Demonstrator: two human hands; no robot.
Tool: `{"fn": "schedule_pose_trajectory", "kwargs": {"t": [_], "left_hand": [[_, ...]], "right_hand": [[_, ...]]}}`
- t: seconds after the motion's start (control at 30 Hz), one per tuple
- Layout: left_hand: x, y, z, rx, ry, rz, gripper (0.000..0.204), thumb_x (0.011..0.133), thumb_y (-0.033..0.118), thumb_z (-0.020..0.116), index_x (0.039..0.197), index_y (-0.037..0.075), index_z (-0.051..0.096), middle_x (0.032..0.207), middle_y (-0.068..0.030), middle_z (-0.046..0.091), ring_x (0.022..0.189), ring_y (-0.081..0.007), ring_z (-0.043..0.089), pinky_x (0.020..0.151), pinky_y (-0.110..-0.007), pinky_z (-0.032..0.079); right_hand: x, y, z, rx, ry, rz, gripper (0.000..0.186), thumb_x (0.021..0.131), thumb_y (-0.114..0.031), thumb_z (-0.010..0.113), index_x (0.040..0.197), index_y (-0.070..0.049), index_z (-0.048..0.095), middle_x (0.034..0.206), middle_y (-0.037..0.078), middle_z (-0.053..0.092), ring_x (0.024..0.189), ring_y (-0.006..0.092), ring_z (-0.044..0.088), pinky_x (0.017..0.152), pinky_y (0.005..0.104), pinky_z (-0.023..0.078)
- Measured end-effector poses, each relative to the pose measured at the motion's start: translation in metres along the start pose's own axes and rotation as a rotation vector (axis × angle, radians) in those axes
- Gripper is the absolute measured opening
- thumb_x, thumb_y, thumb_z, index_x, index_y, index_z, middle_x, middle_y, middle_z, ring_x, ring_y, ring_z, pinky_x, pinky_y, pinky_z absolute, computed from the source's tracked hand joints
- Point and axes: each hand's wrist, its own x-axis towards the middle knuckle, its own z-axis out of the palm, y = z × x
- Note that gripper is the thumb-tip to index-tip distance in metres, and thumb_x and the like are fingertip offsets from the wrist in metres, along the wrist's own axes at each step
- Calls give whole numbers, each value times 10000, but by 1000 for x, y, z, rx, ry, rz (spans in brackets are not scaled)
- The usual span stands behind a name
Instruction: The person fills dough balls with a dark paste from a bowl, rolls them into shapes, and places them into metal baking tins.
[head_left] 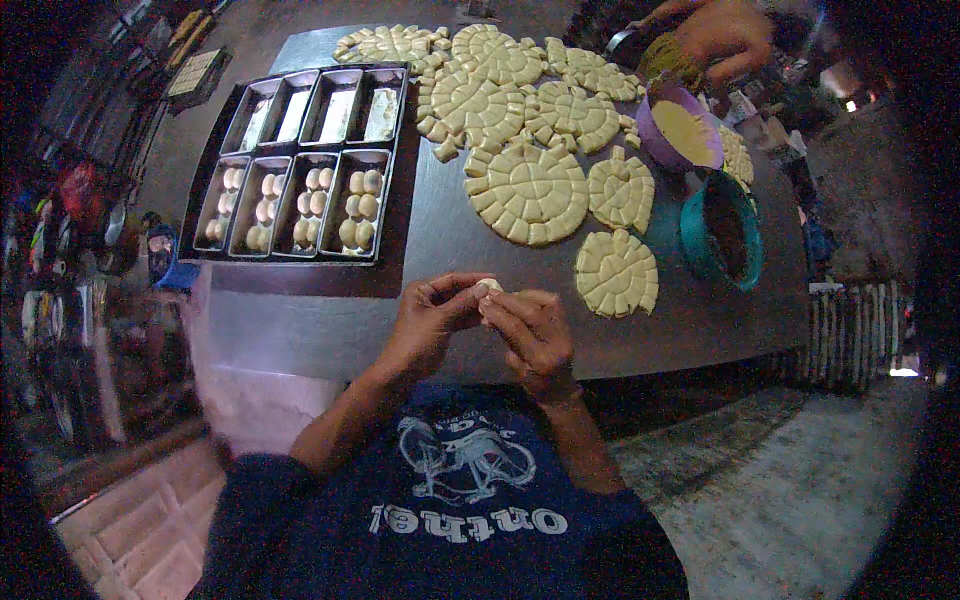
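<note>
Between my fingertips is a small pale piece of dough (487, 287), held above the near edge of the metal table. My left hand (430, 318) pinches it from the left, and my right hand (532, 335) closes on it from the right; the fingers hide part of it. Ahead and to the left sits a dark tray of loaf tins (386, 160). Its near row holds small dough balls (312, 204) in pairs, while the far row shows bare metal bottoms. Flattened rounds of dough (528, 195), scored into pieces, lie ahead and to the right, the closest one (617, 274) near my right hand.
A purple bowl with yellowish contents (680, 130) and a teal basin (720, 232) stand at the table's right. Beyond them another person's arm (725, 42) reaches in. The steel table (290, 330) has its near edge just before my body.
</note>
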Motion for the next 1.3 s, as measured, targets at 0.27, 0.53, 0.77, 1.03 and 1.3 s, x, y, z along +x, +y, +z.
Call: {"fn": "schedule_pose_trajectory", "kwargs": {"t": [0.27,0.53,0.77,1.03,1.3], "left_hand": [[-17,10,-6,372,-176,235,244,943,149,630,1102,-32,666,1062,-103,690,984,-158,639,876,-310,516],[-1,-1,-2,447,-126,286,215,899,139,681,1029,-32,672,1059,-121,693,961,-161,638,866,-309,507],[22,-21,9,396,-76,373,222,899,69,653,1095,-11,583,990,-112,684,935,-152,645,836,-302,520],[26,-29,29,76,-264,240,617,821,-58,660,1342,73,357,1026,-88,643,998,-174,631,894,-330,509],[42,-42,20,-84,-196,293,723,750,-58,689,1386,69,369,1103,-101,632,1127,-214,587,1009,-390,466]], "right_hand": [[4,-12,-1,398,-10,704,310,799,-160,768,1084,-76,681,1030,101,674,875,247,648,733,328,545],[11,15,-11,535,-183,710,146,816,-161,757,897,-40,750,956,119,693,896,213,663,783,341,537],[4,55,-13,734,-277,810,110,830,-120,723,855,-15,743,916,93,700,903,160,649,733,284,514],[-22,87,-3,994,-123,924,185,798,-47,741,975,-7,703,895,89,707,816,150,663,720,275,550],[-47,120,17,640,-341,763,175,834,-87,702,995,-18,709,1021,116,704,953,213,673,818,344,546]]}}
